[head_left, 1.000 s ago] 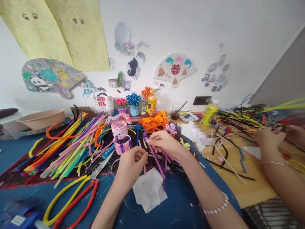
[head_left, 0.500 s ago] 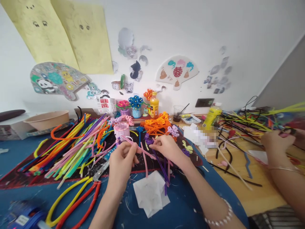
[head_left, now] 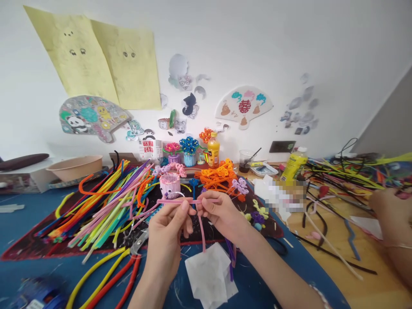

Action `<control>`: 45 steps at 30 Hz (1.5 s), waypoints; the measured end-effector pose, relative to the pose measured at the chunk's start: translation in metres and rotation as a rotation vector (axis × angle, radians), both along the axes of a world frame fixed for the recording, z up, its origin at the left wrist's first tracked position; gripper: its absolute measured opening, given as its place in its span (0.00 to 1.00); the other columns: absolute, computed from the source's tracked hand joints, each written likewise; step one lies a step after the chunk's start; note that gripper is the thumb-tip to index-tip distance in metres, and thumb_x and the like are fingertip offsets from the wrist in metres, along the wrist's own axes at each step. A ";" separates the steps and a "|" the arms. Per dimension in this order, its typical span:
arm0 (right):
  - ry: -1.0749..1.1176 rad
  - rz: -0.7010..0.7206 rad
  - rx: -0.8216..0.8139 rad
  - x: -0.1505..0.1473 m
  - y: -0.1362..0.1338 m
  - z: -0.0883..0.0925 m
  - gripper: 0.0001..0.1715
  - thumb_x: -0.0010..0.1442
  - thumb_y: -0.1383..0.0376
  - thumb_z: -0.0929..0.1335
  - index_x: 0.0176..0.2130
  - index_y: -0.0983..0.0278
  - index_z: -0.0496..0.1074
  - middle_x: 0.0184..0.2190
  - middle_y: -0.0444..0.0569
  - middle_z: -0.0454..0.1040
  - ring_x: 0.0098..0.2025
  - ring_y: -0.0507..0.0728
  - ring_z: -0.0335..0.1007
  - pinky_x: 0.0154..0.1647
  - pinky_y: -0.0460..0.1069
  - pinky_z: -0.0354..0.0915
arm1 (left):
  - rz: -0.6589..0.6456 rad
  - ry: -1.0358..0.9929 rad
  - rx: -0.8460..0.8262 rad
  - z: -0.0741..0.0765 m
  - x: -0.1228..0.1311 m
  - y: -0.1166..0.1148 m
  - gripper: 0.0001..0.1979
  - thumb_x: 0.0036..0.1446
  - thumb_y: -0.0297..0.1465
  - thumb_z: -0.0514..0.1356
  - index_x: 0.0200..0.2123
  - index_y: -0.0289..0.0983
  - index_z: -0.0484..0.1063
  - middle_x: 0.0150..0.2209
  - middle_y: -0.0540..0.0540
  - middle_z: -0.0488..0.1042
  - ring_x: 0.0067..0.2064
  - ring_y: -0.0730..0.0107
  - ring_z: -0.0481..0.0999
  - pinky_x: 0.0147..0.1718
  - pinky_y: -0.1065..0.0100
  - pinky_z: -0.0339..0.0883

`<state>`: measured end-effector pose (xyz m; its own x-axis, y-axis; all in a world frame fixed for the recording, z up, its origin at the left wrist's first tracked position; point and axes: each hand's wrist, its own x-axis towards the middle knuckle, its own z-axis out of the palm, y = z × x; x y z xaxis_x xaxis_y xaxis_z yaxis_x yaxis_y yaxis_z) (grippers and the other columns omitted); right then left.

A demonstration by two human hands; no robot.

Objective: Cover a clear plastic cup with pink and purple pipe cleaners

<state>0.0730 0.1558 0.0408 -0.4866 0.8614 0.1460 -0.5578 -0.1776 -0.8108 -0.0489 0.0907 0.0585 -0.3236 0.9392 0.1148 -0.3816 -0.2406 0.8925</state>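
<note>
Between my fingertips a pink pipe cleaner [head_left: 167,201] lies level, pinched by my left hand [head_left: 172,221] near its middle. My right hand [head_left: 222,210] pinches it further right, and its end sticks out past those fingers. A second pink length [head_left: 202,236] hangs from the pinch; whether it is joined there I cannot tell. Just behind the hands stands a pink pot [head_left: 169,184] made of pipe cleaners. White paper squares [head_left: 209,272] lie below the hands. Scissors [head_left: 139,244] with yellow and red handles rest left of my left forearm.
A heap of coloured pipe cleaners [head_left: 106,210] covers the dark mat at left. Orange looped pieces [head_left: 222,174] and a juice bottle [head_left: 213,150] stand behind. A blue tool [head_left: 38,294] is at lower left. Another person's hand [head_left: 391,210] is at far right.
My hands have drawn together, and the pink pipe cleaner has turned from slanting to level. The view has shifted, so the scene sits lower and further right.
</note>
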 end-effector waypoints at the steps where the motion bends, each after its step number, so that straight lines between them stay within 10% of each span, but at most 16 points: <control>1: 0.035 0.022 -0.043 -0.001 0.000 0.000 0.18 0.40 0.60 0.82 0.30 0.66 0.78 0.23 0.44 0.76 0.25 0.47 0.72 0.26 0.39 0.67 | -0.039 -0.023 0.006 0.000 0.001 -0.001 0.18 0.41 0.41 0.73 0.31 0.35 0.77 0.22 0.53 0.72 0.17 0.83 0.63 0.16 0.77 0.54; 21: -0.230 -0.072 0.436 0.017 0.001 0.010 0.20 0.56 0.50 0.73 0.36 0.64 0.82 0.22 0.42 0.64 0.18 0.45 0.55 0.17 0.44 0.49 | -0.447 0.228 -0.064 -0.002 -0.003 -0.007 0.19 0.56 0.44 0.62 0.23 0.36 0.67 0.27 0.49 0.68 0.28 0.74 0.64 0.26 0.73 0.59; 36: -0.165 0.075 0.232 0.016 0.000 0.007 0.22 0.51 0.50 0.76 0.28 0.68 0.80 0.16 0.42 0.68 0.16 0.45 0.57 0.17 0.42 0.50 | -0.512 0.109 -0.038 -0.002 -0.002 -0.006 0.15 0.56 0.36 0.64 0.22 0.35 0.70 0.26 0.50 0.68 0.28 0.76 0.66 0.26 0.76 0.61; 41: -0.170 -0.119 0.233 0.014 -0.002 0.013 0.19 0.51 0.53 0.76 0.29 0.68 0.81 0.15 0.44 0.70 0.16 0.46 0.60 0.16 0.42 0.53 | -0.255 0.416 0.025 -0.009 -0.004 -0.001 0.11 0.59 0.39 0.61 0.32 0.36 0.71 0.27 0.50 0.73 0.27 0.74 0.71 0.25 0.74 0.65; 45: -0.171 -0.261 0.198 0.010 -0.003 0.015 0.17 0.51 0.54 0.76 0.27 0.67 0.81 0.13 0.42 0.68 0.15 0.45 0.59 0.15 0.42 0.52 | 0.394 1.163 0.345 -0.018 -0.003 0.001 0.10 0.60 0.33 0.62 0.45 0.38 0.71 0.34 0.49 0.80 0.27 0.74 0.75 0.26 0.72 0.66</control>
<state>0.0827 0.1527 0.0553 -0.2860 0.9229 0.2578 -0.4173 0.1222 -0.9005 -0.0519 0.0916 0.0409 -0.1170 0.6680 0.7349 0.7293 -0.4445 0.5201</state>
